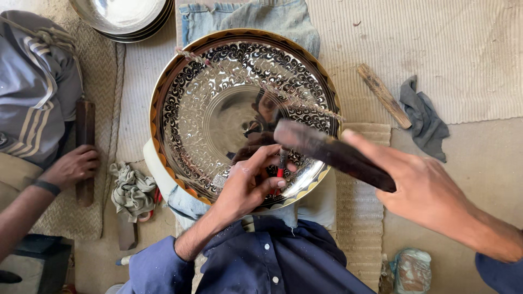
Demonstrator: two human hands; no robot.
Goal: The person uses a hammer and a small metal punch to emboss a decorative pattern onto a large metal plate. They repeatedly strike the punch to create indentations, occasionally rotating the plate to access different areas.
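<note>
Just above the left hand (pixel 248 185) pinching a chisel (pixel 281 160), the right hand (pixel 419 188) grips a mallet (pixel 332 152).

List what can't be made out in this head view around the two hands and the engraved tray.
- Tip of the small punch: hidden by the left hand that pinches it.
- Wooden mallet in the right hand: motion-blurred, so its surface and exact position are unclear.
- Engraved metal tray: near rim covered by the left hand; centre only mirrors.
- Stacked bowls: cut off by the top edge.
- Another person's hand on a wooden block: body cut off at left.
</note>
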